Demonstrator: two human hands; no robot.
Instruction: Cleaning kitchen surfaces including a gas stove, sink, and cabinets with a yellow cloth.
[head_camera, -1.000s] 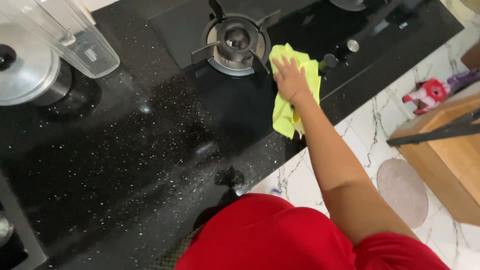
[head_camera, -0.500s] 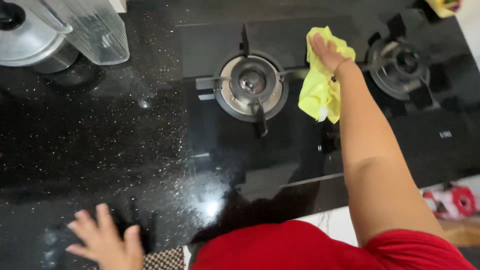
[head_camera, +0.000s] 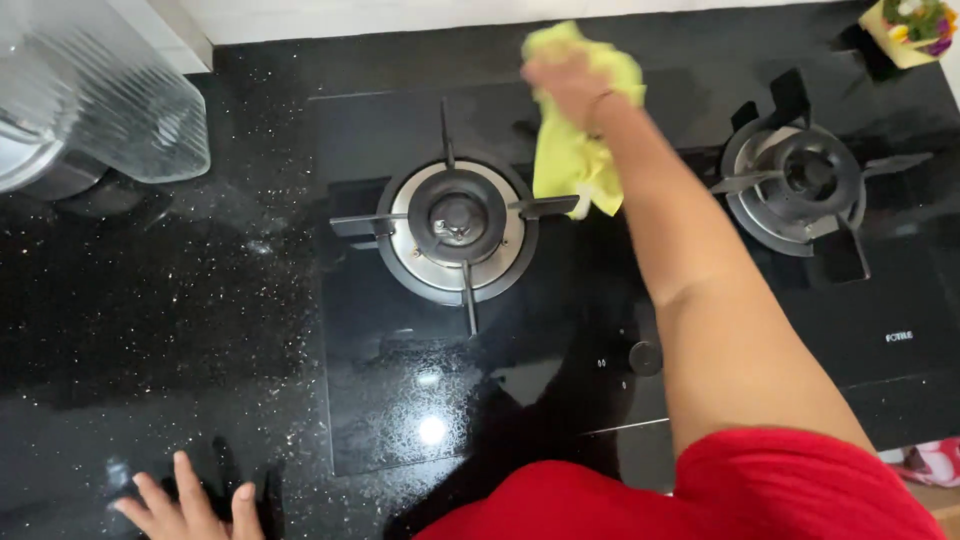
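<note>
Black speckled stone forms the table (head_camera: 150, 330), with a glossy black glass hob (head_camera: 560, 350) set into it. At the far middle of the hob, the right hand (head_camera: 568, 75) presses down on a crumpled yellow cloth (head_camera: 575, 150), fingers closed over its top; the hand is blurred, so the exact grip is hard to read. The cloth lies on the glass between the two burners, its lower edge just beside a prong of the left burner (head_camera: 458, 222). The right arm stretches straight out from a red sleeve (head_camera: 800, 490) at the near edge, crossing the hob and passing left of the right burner (head_camera: 800, 185). The left hand (head_camera: 190, 505) rests flat on the table at the near left, fingers spread wide, holding nothing. At the far left stands a clear ribbed container (head_camera: 110, 100); its contents cannot be made out. A small pot of coloured flowers (head_camera: 915, 25) sits at the far right corner.
</note>
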